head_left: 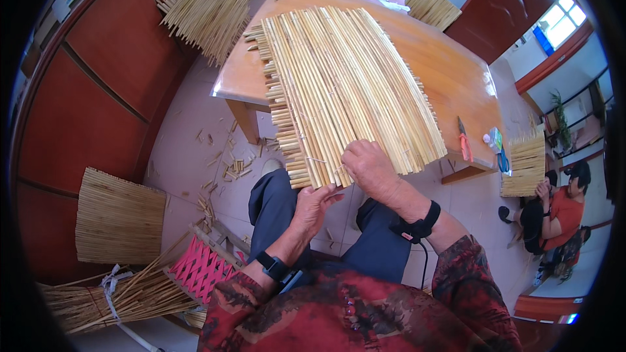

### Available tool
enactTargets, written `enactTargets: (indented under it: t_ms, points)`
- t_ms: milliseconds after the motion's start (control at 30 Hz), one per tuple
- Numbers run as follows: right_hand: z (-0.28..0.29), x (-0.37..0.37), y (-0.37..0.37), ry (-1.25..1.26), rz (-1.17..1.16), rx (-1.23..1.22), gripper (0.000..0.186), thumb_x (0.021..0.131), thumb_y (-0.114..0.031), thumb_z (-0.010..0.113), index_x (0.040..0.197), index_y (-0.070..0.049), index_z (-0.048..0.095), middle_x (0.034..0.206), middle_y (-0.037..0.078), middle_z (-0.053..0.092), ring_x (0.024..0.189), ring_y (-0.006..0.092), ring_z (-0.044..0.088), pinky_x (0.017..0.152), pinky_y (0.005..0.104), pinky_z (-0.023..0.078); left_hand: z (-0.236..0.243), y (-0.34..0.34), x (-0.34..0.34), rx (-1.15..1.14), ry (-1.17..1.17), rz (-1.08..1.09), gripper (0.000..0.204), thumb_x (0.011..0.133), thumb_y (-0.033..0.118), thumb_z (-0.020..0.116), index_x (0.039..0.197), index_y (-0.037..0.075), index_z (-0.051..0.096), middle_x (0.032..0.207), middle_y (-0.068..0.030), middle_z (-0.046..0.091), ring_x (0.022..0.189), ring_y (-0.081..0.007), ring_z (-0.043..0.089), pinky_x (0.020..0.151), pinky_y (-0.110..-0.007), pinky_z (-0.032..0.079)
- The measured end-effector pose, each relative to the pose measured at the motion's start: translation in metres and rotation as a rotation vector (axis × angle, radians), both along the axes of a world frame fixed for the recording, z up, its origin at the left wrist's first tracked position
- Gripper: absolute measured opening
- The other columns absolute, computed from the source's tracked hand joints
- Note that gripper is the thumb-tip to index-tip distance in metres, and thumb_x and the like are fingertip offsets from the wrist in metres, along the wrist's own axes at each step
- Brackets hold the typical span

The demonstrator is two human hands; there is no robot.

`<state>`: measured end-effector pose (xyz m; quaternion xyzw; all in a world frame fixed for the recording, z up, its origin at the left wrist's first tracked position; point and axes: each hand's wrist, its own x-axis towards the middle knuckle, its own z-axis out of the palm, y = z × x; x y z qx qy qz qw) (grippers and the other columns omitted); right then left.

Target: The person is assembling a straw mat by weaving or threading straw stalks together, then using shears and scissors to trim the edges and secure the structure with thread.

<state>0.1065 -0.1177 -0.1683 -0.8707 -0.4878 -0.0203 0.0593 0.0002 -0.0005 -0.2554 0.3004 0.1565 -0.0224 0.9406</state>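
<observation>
A mat of pale reed sticks (345,85), tied with thin string, lies across the wooden table (463,98) and overhangs its near edge toward me; its left side has uneven ends. My left hand (313,207) grips the mat's lower edge, thumb and fingers closed on it. My right hand (365,163) rests on the mat's lower part just to the right, fingers curled and pressed together; what its fingertips hold is hidden. Red-handled pliers (464,143), a blue-handled tool (503,160) and a small packet (494,138) sit at the table's right.
Reed bundles (205,6) and mats (120,215) stand by the red cabinets (85,104). A stool with pink webbing (195,264) and loose reeds (78,303) are lower left. Cut pieces (231,169) litter the floor. A person in red (564,208) sits right, holding another mat (525,163).
</observation>
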Motion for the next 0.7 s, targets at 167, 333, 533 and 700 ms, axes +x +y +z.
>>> enactTargets:
  t_ms: [167, 333, 533, 700]
  points:
    - [0.014, -0.013, 0.004, 0.492, -0.267, 0.185, 0.015, 0.074, -0.018, 0.058, 0.079, -0.003, 0.057, 0.076, 0.013, 0.057, 0.072, 0.0280, 0.056, 0.064, 0.0376, 0.044, 0.000, -0.007, 0.000, -0.012, 0.002, 0.014, 0.039, 0.079, 0.016, 0.060, 0.113, -0.001, 0.048, 0.106, -0.0090, 0.057, 0.099, -0.0199, 0.054, 0.085, -0.039, 0.043]
    - [0.022, -0.009, -0.012, 0.747, -0.248, 0.071, 0.020, 0.075, -0.022, 0.059, 0.078, -0.003, 0.059, 0.067, 0.014, 0.057, 0.065, 0.0303, 0.057, 0.059, 0.0386, 0.044, 0.002, -0.013, 0.012, -0.023, -0.039, 0.041, 0.040, 0.081, 0.013, 0.059, 0.116, -0.001, 0.044, 0.109, -0.0093, 0.054, 0.100, -0.0197, 0.053, 0.088, -0.036, 0.041]
    - [0.035, -0.011, -0.010, 0.507, -0.051, 0.084, 0.018, 0.075, -0.021, 0.059, 0.076, -0.003, 0.060, 0.077, 0.012, 0.060, 0.072, 0.0283, 0.057, 0.066, 0.0361, 0.044, -0.004, -0.014, 0.013, -0.024, -0.044, 0.034, 0.040, 0.081, 0.010, 0.058, 0.116, -0.002, 0.044, 0.110, -0.0095, 0.053, 0.100, -0.0181, 0.052, 0.089, -0.034, 0.041]
    - [0.019, -0.007, 0.007, 0.328, 0.156, 0.433, 0.016, 0.076, -0.019, 0.057, 0.073, -0.003, 0.058, 0.080, 0.009, 0.060, 0.076, 0.0274, 0.056, 0.072, 0.0361, 0.042, -0.003, -0.018, 0.014, -0.065, -0.034, 0.110, 0.036, 0.080, 0.009, 0.060, 0.112, -0.003, 0.048, 0.105, -0.0079, 0.055, 0.095, -0.0163, 0.054, 0.084, -0.029, 0.045]
